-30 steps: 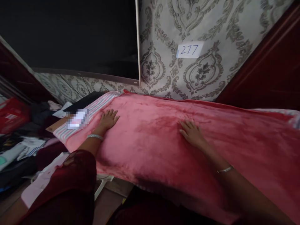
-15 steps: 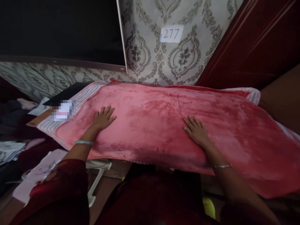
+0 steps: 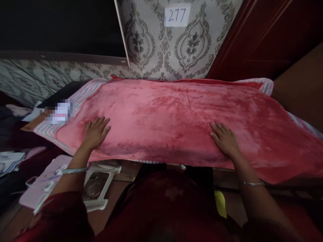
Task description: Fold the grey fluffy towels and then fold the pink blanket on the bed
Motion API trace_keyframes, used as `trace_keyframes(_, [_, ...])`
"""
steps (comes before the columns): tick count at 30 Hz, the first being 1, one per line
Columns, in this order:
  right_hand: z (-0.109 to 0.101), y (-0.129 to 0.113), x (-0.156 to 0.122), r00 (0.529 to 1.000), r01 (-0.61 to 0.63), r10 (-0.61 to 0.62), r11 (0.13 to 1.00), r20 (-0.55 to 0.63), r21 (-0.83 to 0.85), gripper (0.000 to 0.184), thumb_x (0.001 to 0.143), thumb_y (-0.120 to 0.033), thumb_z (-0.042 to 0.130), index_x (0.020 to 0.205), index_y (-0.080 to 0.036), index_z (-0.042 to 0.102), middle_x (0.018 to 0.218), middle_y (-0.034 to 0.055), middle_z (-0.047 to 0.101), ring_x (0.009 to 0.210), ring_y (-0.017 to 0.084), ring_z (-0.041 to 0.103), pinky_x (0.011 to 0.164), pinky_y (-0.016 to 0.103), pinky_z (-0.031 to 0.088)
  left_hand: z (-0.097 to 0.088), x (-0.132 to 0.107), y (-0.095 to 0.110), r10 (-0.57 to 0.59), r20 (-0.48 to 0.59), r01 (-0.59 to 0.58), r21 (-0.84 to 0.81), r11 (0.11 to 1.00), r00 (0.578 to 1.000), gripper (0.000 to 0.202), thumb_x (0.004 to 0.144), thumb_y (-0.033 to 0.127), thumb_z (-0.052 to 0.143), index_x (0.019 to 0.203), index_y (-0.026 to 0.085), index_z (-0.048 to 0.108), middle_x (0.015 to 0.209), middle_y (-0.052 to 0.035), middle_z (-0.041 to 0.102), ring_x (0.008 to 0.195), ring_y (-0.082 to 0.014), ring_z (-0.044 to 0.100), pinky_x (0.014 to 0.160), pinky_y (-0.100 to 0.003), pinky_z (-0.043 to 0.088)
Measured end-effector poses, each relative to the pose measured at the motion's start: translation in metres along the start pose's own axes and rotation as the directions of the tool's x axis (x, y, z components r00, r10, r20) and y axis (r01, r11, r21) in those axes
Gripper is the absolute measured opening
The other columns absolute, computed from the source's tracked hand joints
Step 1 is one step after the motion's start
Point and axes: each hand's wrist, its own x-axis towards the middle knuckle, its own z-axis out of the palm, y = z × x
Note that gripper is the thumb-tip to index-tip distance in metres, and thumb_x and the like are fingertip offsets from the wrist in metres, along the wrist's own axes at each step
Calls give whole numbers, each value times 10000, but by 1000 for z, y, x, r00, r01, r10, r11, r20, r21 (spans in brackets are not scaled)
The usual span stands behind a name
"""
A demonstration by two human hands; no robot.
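A pink plush blanket [image 3: 171, 111] lies spread across a raised surface, with a striped cloth [image 3: 85, 92] showing under its left and far right edges. My left hand [image 3: 95, 132] rests flat on the blanket near its front left edge, fingers spread. Flat on the blanket too, my right hand [image 3: 225, 140] lies towards the front right with its fingers stretched out. Each wrist carries a silver bangle. Neither hand holds anything.
Patterned wallpaper with a paper tag reading 277 [image 3: 177, 15] is behind. A dark screen [image 3: 58, 27] hangs at the upper left, a dark red door [image 3: 264, 37] at the right. A white plastic stool [image 3: 98, 188] and piled clothes [image 3: 15, 158] lie at the lower left.
Both hands have slid back along the blanket towards its front edge and further apart. The view has tilted down, so the wall tag sits higher in frame.
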Motion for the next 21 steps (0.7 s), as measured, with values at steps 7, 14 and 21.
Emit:
trace_keyframes(7, [7,-1,1,997,24,-22,999,-75,21,581,1029,-457,272,1563,-274,412,1614,63,403,1482,299,347,1160,559,346,-2,-1,5,-17,-9,17,-8,1000,1000,585,1013,426,258,1533,233,445,1634,-72,377,1536,-275,279,1252,-521,171])
trace_keyframes(14, [13,0,4,995,26,-23,999,-95,26,584,1006,-442,283,1516,-243,486,1585,70,448,1464,288,391,1147,523,379,-4,2,-6,-35,-35,33,-69,997,999,572,980,445,325,1458,223,548,1568,-86,480,1491,-299,372,1222,-525,261])
trace_keyframes(21, [15,-10,22,993,-5,14,997,-121,72,524,971,-418,379,1386,-214,626,1481,111,565,1401,314,479,1114,552,413,-14,52,16,82,-126,-111,-246,963,989,472,925,460,414,1170,205,727,1255,-105,724,1184,-295,649,1054,-437,492])
